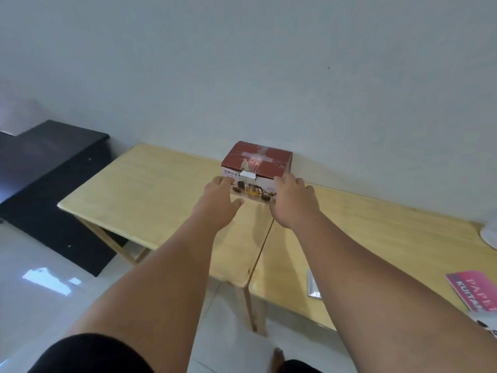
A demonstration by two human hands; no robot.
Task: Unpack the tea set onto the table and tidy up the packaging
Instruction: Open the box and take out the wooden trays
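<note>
A closed tea set box (256,162), red on top with a picture of teaware on its front and a white tab at the lid's front edge, stands at the back of the wooden table (150,189), close to the wall. My left hand (219,196) is at the box's front left corner with fingers spread. At the front right corner, my right hand (293,203) has its fingers against the box's front face. Neither hand has closed around the box.
Two pale wooden tables meet at a seam (262,243) below the box. A pink booklet (476,292) and a silvery flat packet (313,285) lie at the near right. A white round object (489,235) shows at the right edge. A black cabinet (48,184) stands left.
</note>
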